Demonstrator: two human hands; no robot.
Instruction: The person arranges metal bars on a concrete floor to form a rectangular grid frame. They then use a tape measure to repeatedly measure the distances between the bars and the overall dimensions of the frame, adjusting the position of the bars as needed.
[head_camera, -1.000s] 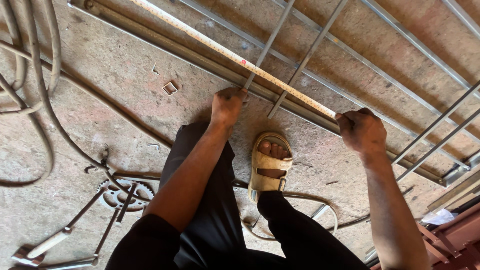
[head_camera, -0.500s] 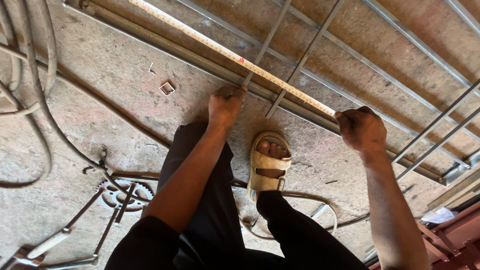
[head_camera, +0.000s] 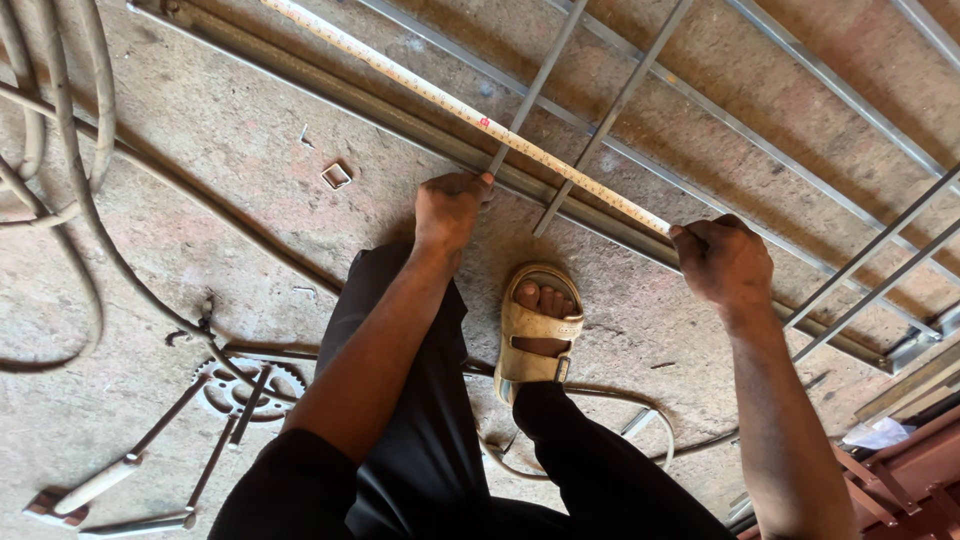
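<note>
A yellow measuring tape (head_camera: 470, 112) is lying stretched slantwise along a long steel rail (head_camera: 400, 120) of a metal frame on the ground. Two thin cross bars (head_camera: 590, 130) are passing over it between the hands. The right hand (head_camera: 722, 262) is clenching the tape's near end; the left hand (head_camera: 450, 208) is pressing fingertips against a bar's end just beside the tape, grasping nothing. A sandalled foot (head_camera: 538, 325) is resting between the arms. Hoses (head_camera: 70, 160), a sprocket (head_camera: 245, 385) and a small square offcut (head_camera: 336, 176) are lying on the rough concrete floor (head_camera: 200, 130).

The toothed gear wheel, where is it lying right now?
The gear wheel lies on the concrete floor at the lower left of the head view, left of the person's dark trouser leg, with thin metal rods across it.
</note>
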